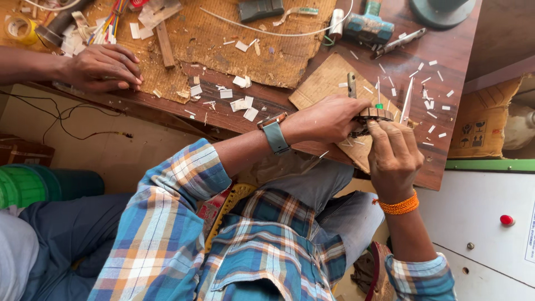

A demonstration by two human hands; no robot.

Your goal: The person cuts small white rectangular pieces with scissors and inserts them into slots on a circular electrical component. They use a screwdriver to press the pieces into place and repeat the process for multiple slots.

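My left hand, with a grey-strapped watch on its wrist, grips a small round slotted metal core near the bench edge. My right hand, an orange thread band at its wrist, pinches the same core from the near side. The core sits over a piece of brown cardboard. A green-tipped stick stands up just behind the core. A thin white strip lies beside it to the right.
Another person's hand rests on the wooden bench at the left. Scattered white paper bits, a large cardboard sheet, a teal hammer, coloured wires and a tape roll lie on the bench. A white cabinet stands at the right.
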